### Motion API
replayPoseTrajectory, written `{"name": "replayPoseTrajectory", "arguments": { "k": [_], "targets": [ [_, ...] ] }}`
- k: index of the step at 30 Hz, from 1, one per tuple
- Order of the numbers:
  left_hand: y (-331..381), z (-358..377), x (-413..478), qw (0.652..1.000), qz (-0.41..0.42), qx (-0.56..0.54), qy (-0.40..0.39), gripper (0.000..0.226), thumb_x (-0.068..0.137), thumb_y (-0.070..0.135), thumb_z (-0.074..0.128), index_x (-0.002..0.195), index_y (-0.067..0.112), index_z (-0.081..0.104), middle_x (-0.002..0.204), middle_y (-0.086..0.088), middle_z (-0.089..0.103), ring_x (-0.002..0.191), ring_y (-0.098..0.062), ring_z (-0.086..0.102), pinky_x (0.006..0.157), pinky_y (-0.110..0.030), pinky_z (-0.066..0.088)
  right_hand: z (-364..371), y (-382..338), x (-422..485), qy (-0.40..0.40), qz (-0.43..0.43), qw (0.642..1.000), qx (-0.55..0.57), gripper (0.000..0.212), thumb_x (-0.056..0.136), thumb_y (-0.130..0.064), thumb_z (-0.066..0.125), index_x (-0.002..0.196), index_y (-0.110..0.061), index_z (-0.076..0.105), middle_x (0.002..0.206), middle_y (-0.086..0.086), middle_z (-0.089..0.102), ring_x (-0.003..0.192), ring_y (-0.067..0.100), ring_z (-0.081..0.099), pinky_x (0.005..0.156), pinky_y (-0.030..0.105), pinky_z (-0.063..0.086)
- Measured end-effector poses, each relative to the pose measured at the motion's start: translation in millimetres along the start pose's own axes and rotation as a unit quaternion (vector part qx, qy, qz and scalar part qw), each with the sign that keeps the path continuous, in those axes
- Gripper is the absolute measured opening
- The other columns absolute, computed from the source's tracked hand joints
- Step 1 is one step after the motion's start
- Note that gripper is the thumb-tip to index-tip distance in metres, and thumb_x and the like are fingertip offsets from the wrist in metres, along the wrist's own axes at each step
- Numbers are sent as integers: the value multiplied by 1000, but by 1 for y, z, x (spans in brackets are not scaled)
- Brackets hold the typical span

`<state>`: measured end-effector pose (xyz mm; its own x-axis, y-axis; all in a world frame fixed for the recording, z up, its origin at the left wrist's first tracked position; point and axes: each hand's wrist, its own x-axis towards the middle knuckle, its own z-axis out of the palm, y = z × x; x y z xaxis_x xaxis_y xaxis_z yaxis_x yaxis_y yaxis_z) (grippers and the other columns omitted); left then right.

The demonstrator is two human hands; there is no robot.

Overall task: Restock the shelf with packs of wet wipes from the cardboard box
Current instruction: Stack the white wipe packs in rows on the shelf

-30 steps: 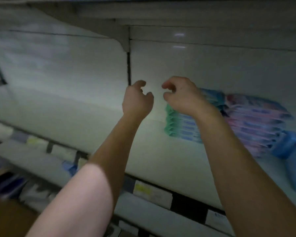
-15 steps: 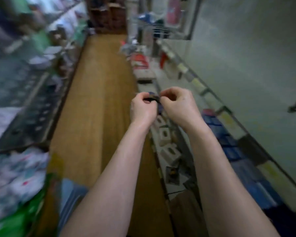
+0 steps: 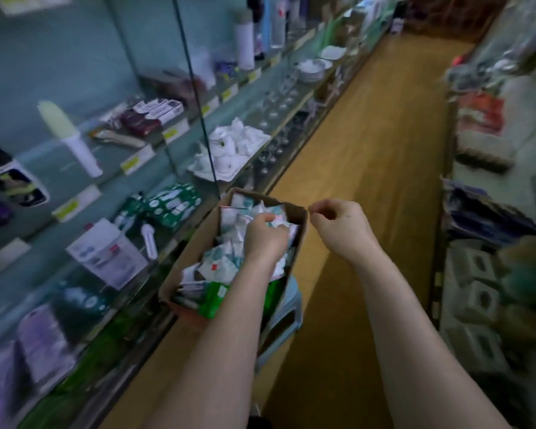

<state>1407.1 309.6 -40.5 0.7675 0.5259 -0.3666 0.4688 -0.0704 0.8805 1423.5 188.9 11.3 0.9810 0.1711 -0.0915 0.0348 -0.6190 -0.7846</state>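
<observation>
While our left hand (image 3: 265, 235) is down inside the cardboard box (image 3: 186, 267), fingers bent over the jumble of wet wipe packs (image 3: 226, 264), we honestly can't tell if it's got one pinched or is just touching the top of the pile. Our right hand (image 3: 338, 226) hangs just beside the box's right rim, apart from the left, fingers loosely curled with nothing in it that we can see. The box sits on what looks like a pale blue plastic stool (image 3: 287, 308) right up against the shelving (image 3: 136, 156) on our left. The packs inside are loose and lying every which way, white-and-teal ones on top and green ones at the near end. Here's what we reckon could bite us: that slick film wrap means a one-handed grab could slip, or drag neighbouring packs over the rim onto the floor (image 3: 369, 181). The box also looks bigger than the stool, so a hard yank with nothing steadying it might tip the lot. The glasses (image 3: 276, 103) on the shelf just past the box wouldn't enjoy a careless elbow either.
</observation>
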Motion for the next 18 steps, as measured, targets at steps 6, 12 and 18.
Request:
{"name": "replayPoseTrajectory", "arguments": {
  "k": [6, 12, 18],
  "targets": [
    [-31, -67, 54, 994, -85, -47, 51, 30, 91, 15, 58, 121, 15, 57, 115, -14, 64, 95, -28, 63, 72, -37, 48, 66, -9, 39, -62, 22, 998, -9, 16, 90, -13, 52, 88, -24, 63, 80, 3, 61, 60, 16, 52, 55, 27, 43],
    [-69, -87, 84, 982, -171, -58, 54, 45, 90, 16, 60, 134, 9, 52, 121, -13, 61, 106, -28, 60, 95, -42, 49, 112, 13, 62, -146, 67, 986, -31, 23, 93, -12, 51, 107, -18, 68, 99, 5, 67, 81, 23, 61, 73, 32, 50],
    [-98, -83, 102, 965, -250, -52, 63, 40, 92, 11, 57, 132, 9, 53, 128, -14, 58, 116, -31, 56, 98, -42, 47, 154, 45, 88, -281, 82, 953, -75, 28, 95, -12, 47, 116, -13, 65, 106, 10, 65, 67, 16, 51, 68, 29, 40]
  ]
}}
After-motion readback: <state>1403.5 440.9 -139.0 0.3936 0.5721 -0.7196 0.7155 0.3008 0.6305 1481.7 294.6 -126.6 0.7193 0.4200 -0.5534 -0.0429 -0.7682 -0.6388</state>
